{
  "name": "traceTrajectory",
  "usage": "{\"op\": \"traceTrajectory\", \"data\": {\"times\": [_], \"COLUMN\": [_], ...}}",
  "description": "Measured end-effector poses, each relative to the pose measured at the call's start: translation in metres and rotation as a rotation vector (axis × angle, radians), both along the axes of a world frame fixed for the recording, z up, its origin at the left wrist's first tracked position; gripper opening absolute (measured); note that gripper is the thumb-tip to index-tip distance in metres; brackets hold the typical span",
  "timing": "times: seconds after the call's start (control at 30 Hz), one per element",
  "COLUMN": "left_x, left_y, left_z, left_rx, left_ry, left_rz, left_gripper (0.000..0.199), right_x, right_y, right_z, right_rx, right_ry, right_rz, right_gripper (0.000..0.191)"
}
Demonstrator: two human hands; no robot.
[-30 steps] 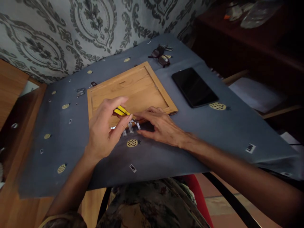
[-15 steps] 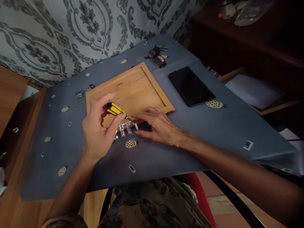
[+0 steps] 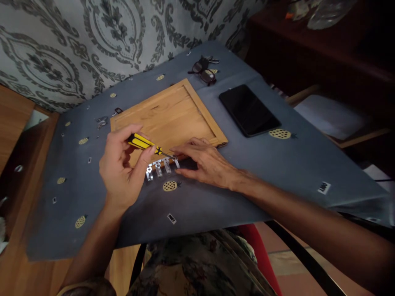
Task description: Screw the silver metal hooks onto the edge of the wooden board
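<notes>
My left hand [image 3: 119,170] is closed round the yellow and black handle of a screwdriver [image 3: 142,142], with the thumb pressed along it. The shaft slants down to the right, its tip at the right end of a metal hook rail [image 3: 158,163]. Several shiny hooks hang from this rail along the near edge of a framed wooden board [image 3: 168,119], which lies on the table. At the rail's right end, my right hand [image 3: 211,164] has thumb and fingers on either side of the last hook, holding it; the fingertips partly hide the contact.
A black tablet [image 3: 249,110] lies right of the board on the blue tablecloth [image 3: 234,205]. Behind the board are sunglasses [image 3: 203,74] and keys [image 3: 212,60]. Small metal pieces [image 3: 101,121] lie left of it. A patterned curtain [image 3: 108,33] borders the far side.
My left hand and the screwdriver handle have shifted slightly left, while the tip stays at the rail's right end. The leftmost hook shows more fully. My right hand keeps its place.
</notes>
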State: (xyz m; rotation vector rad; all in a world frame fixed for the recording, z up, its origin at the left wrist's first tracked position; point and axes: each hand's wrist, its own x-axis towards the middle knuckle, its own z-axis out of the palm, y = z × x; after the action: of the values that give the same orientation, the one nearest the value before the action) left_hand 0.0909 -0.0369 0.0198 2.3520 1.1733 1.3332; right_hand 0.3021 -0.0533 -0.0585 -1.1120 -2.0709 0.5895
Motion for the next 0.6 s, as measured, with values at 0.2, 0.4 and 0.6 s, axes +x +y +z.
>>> {"op": "traceTrajectory", "data": {"times": [0.2,0.4,0.6], "left_x": [-0.0008,-0.0025,0.0007], "left_y": [0.001,0.0036,0.0009], "left_z": [-0.0044,-0.0085,-0.0053], "left_rx": [-0.008,0.014,-0.026], "left_ry": [-0.007,0.012,0.034], "left_rz": [-0.011,-0.034,-0.024], "left_gripper": [0.039,0.039,0.039], "right_x": [-0.0004,0.0,0.0], "right_y": [0.0004,0.0001,0.0006], "right_z": [-0.0007,-0.0005,-0.001], "right_rx": [0.006,0.008,0.009], "right_ry": [-0.014,-0.015,-0.019], "right_rz": [-0.005,-0.007,-0.004], "right_gripper": [0.046,0.047,0.045]}}
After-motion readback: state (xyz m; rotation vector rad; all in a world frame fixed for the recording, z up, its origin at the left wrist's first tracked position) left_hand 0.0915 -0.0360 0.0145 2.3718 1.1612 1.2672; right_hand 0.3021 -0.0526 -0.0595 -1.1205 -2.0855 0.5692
